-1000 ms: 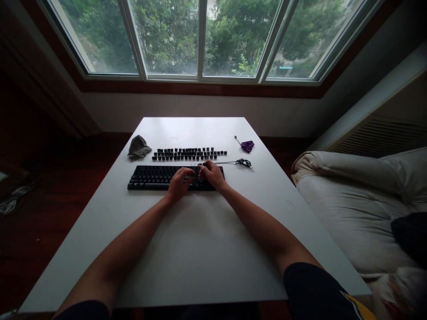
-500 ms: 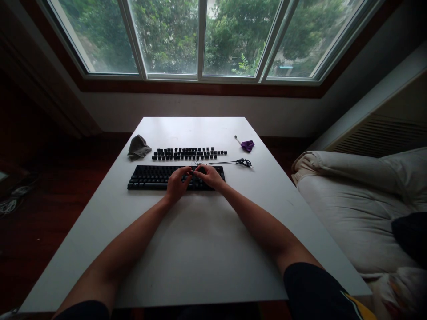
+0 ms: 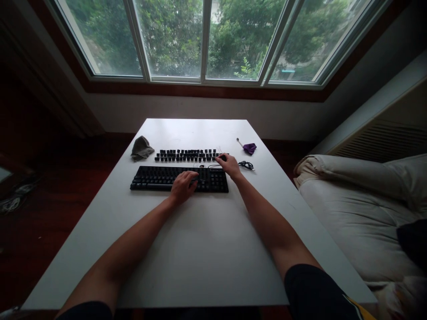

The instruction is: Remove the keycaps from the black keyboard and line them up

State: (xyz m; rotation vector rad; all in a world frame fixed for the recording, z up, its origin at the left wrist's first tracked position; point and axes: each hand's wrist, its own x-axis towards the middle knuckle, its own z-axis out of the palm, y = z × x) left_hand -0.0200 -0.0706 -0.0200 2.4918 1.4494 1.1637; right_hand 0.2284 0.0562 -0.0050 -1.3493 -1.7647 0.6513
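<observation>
A black keyboard [image 3: 153,179] lies across the table. My left hand [image 3: 183,184] rests over its middle right, fingers apart, with no object visible in them. Beyond the keyboard are rows of loose black keycaps [image 3: 180,155]. My right hand [image 3: 229,165] is at the right end of these rows, thumb and fingers pinched on a small dark piece that looks like a keycap; the fingers partly hide it. Faint thin wires show just above these fingertips. A small dark round item [image 3: 202,166] with a thin wire lies behind the keyboard.
On the white table [image 3: 200,249] a grey cloth [image 3: 142,148] lies at the left. To the right are a purple cloth [image 3: 249,148], a thin stick [image 3: 239,142] with a dark tip and a coiled black cable [image 3: 246,165]. A pale sofa [image 3: 340,213] stands beside the table.
My hands were together over the keyboard and have parted. The right moved away and rightward to the keycap rows. The left opened and lowered onto the keyboard.
</observation>
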